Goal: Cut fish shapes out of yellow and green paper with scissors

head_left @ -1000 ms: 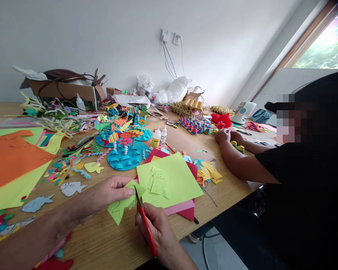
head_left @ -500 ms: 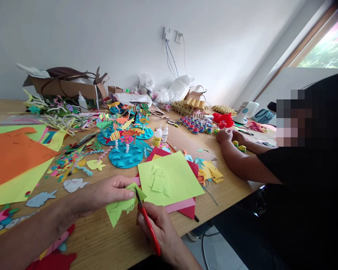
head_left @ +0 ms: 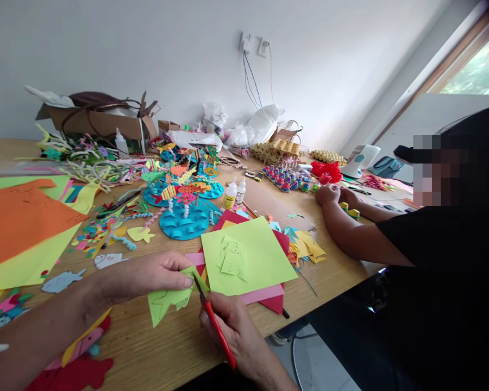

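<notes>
My left hand (head_left: 146,277) pinches a light green paper piece (head_left: 167,301) with a fish outline drawn on it, held just above the wooden table (head_left: 175,347). My right hand (head_left: 232,331) is closed round red-handled scissors (head_left: 214,320), whose dark blades meet the paper's upper edge beside my left thumb. Just behind lies a green sheet (head_left: 252,258) with a cut paper fish (head_left: 233,258) on it, stacked over pink and red sheets.
A person in black sits at the right, hands (head_left: 330,195) together on the table. Blue paper discs with paper fish (head_left: 185,209), two glue bottles (head_left: 234,193), orange paper (head_left: 20,217), cut fish shapes (head_left: 61,279), scraps, egg cartons and a cardboard box (head_left: 98,122) crowd the table.
The green piece has turned and dropped slightly to the left in my left hand, and the scissors have followed its edge. The view has drifted a little.
</notes>
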The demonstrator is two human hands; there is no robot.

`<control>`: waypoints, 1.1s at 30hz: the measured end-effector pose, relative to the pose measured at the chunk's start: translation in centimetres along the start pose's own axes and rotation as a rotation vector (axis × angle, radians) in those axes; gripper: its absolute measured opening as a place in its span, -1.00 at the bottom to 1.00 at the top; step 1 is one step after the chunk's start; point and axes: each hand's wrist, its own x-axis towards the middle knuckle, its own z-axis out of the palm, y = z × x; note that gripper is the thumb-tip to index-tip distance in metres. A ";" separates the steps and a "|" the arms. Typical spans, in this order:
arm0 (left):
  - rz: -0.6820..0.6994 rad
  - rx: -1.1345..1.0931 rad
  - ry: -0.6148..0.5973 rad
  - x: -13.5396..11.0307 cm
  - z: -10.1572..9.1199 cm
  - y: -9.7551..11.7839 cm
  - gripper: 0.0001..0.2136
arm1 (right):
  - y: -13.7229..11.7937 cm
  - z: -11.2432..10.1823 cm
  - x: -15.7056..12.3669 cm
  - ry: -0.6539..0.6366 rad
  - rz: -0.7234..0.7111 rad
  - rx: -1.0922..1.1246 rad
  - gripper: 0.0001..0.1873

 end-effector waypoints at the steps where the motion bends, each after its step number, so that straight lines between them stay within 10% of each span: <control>1: 0.000 0.006 -0.003 0.0 0.0 0.0 -0.80 | 0.0 0.0 0.0 0.000 0.000 -0.001 -0.66; 33: -0.016 0.181 -0.218 -0.3 -0.5 1.1 -0.86 | 0.0 -0.5 -0.5 -0.082 0.009 -0.129 -0.69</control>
